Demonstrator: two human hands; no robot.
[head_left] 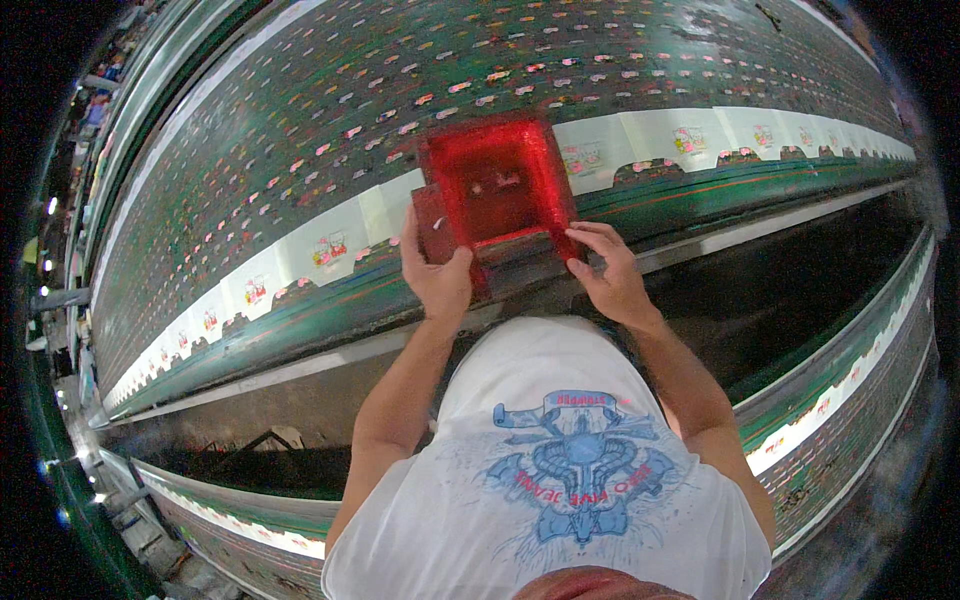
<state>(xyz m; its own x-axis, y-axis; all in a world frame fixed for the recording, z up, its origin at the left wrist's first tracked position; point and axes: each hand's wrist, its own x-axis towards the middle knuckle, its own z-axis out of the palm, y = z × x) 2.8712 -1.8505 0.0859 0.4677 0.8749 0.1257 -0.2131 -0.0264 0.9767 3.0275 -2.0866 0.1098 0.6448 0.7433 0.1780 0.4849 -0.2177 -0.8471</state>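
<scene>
A red screen-printing frame (558, 165) is held in front of me over the near edge of a long green table. Its middle is a dark red mesh (500, 195) with small pale marks showing. My left hand (438, 275) grips the frame's near left corner, thumb on top, beside a dark red flat piece (432, 220) with a small pale mark. My right hand (610, 268) pinches the near right corner between thumb and fingers. Under and beside the frame runs a row of white fabric pieces (645, 140) with small pink and red printed figures.
The long table (640, 210) carries many rows of small pale and pink prints on its dark surface (330, 110). A dark aisle (800, 300) separates it from another printed table (830, 450) behind me. Shelves and lights (75, 230) stand at the far left.
</scene>
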